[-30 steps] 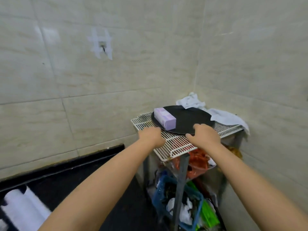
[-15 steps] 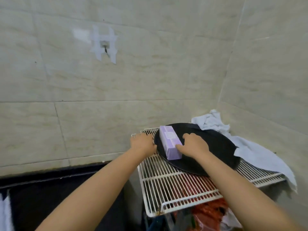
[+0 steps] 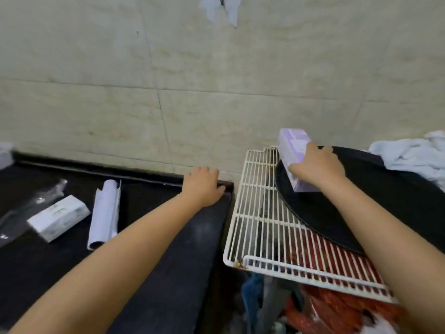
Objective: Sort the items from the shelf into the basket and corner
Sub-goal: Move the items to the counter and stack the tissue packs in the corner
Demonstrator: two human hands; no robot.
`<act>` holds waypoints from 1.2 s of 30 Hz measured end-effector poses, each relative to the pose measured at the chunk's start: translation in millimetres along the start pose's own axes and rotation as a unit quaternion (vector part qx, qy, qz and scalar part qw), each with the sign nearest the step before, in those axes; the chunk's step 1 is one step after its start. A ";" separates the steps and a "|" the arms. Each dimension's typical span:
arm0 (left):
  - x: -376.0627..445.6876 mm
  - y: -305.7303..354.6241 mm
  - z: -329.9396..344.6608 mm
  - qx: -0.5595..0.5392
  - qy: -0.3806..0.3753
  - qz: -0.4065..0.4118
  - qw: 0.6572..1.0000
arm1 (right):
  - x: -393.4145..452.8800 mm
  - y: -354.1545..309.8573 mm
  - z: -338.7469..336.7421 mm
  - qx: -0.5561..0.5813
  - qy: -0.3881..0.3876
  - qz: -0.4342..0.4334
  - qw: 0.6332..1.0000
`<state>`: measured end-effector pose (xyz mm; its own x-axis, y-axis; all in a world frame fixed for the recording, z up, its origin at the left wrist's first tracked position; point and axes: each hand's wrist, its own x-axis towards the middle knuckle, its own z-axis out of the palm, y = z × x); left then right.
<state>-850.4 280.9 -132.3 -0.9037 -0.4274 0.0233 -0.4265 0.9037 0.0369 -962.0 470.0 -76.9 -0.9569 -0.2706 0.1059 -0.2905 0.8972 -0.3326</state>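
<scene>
Since the purple box (image 3: 295, 160) looks like light, stiff card, I judge a hold across its long sides safest. It sits tilted at the black tray's (image 3: 385, 201) left edge, at the wire shelf's (image 3: 260, 227) back corner, my right hand's (image 3: 317, 167) fingers wrapped around it. My left hand (image 3: 203, 185) rests flat on the worktop's (image 3: 168, 237) back right corner, fingers loosely together. One purple box, one white box (image 3: 59, 218), one roll (image 3: 104, 213).

Showing pale purple with white panels on the box (image 3: 294, 155). Sitting black and plain, the round tray (image 3: 375, 203). Gleaming white, the wire shelf (image 3: 260, 220), over something red beneath. Lying white, the crumpled cloth (image 3: 414, 157), the paper roll (image 3: 104, 213) and the small carton (image 3: 58, 216) on the black counter (image 3: 168, 261). Standing beige and faintly veined, the tiled wall (image 3: 216, 68).
</scene>
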 end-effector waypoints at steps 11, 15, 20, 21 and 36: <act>-99.6 -111.0 24.0 0.015 -0.034 -0.214 0.976 | -72.8 -154.7 71.8 0.093 -0.145 -0.251 0.953; -145.5 -169.6 22.8 0.019 -0.042 -0.269 0.962 | -113.2 -213.9 118.3 0.098 -0.190 -0.290 0.933; -205.0 -255.6 34.4 0.005 -0.056 -0.330 0.942 | -171.6 -274.8 179.1 0.067 -0.204 -0.338 0.916; -217.0 -272.9 39.0 -0.002 -0.062 -0.339 0.939 | -184.1 -285.7 191.3 0.063 -0.204 -0.347 0.913; -322.6 -442.8 105.0 -0.061 -0.142 -0.355 0.922 | -292.9 -368.9 335.2 -0.019 -0.228 -0.314 0.921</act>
<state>-373.8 21.1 -261.0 -0.3784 -0.8713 -0.3125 -0.9229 0.3813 0.0542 -576.3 101.4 -299.3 -0.5052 -0.8512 -0.1421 -0.7954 0.5231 -0.3061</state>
